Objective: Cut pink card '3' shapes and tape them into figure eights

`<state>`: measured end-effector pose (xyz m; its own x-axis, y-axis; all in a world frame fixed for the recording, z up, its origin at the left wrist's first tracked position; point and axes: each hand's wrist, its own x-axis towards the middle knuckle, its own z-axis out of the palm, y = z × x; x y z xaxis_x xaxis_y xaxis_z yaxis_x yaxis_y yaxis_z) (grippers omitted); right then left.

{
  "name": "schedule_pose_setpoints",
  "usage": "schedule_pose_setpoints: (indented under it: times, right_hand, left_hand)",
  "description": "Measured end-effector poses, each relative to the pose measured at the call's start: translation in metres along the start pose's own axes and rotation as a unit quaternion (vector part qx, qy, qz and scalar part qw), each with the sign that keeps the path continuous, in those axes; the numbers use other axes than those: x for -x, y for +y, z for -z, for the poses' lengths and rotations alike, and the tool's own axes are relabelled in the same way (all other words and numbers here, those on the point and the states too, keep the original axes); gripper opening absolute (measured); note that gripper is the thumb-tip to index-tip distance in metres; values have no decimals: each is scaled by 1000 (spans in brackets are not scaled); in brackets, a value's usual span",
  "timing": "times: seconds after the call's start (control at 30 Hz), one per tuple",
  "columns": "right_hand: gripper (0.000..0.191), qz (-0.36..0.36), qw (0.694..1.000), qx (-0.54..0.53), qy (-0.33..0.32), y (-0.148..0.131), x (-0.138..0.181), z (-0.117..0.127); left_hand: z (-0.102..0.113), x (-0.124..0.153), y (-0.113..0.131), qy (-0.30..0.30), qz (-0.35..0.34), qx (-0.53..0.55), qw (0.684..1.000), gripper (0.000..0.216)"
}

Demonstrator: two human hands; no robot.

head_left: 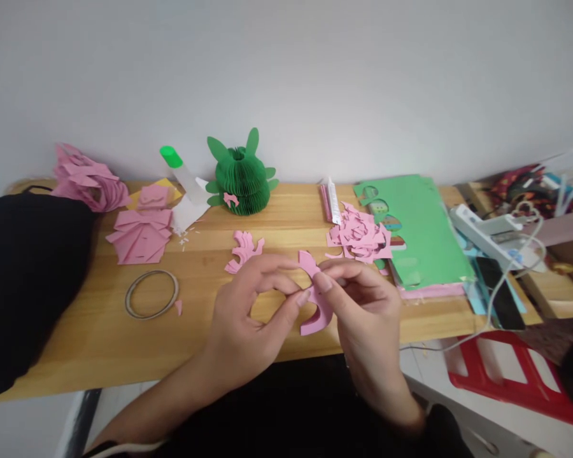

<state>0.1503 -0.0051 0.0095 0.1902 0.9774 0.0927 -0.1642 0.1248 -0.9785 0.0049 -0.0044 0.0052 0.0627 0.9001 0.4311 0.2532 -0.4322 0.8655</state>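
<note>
A curved pink paper cutout (pixel 323 313) is held up over the table between my two hands. My right hand (pixel 367 312) pinches its middle between thumb and fingers. With thumb and fingertips closed at the cutout's left edge, my left hand (pixel 253 318) grips it too. Behind my left hand lies a small stack of wavy pink cutouts (pixel 242 249). Pink paper scraps (pixel 360 232) are heaped beyond my right hand. Farther back stands a green honeycomb paper figure (pixel 241 181) with leaf-shaped pieces and a small pink piece on its front.
At left are folded pink papers (pixel 141 235), a green-capped glue bottle (pixel 181 172), a ring-shaped band (pixel 151 294) and a black item (pixel 28 286). Green paper sheets (pixel 424 235), a white tube (pixel 333 200), a power strip (pixel 482 235) with cables and a phone (pixel 499 292) occupy the right.
</note>
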Motion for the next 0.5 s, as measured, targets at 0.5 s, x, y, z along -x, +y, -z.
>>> schedule_pose_setpoints:
  times: [0.5]
  right_hand:
    - [14,-94,988,-89,-80,-6,0,3]
  left_hand:
    - [21,-24,-15,-94,-15,70,993,29]
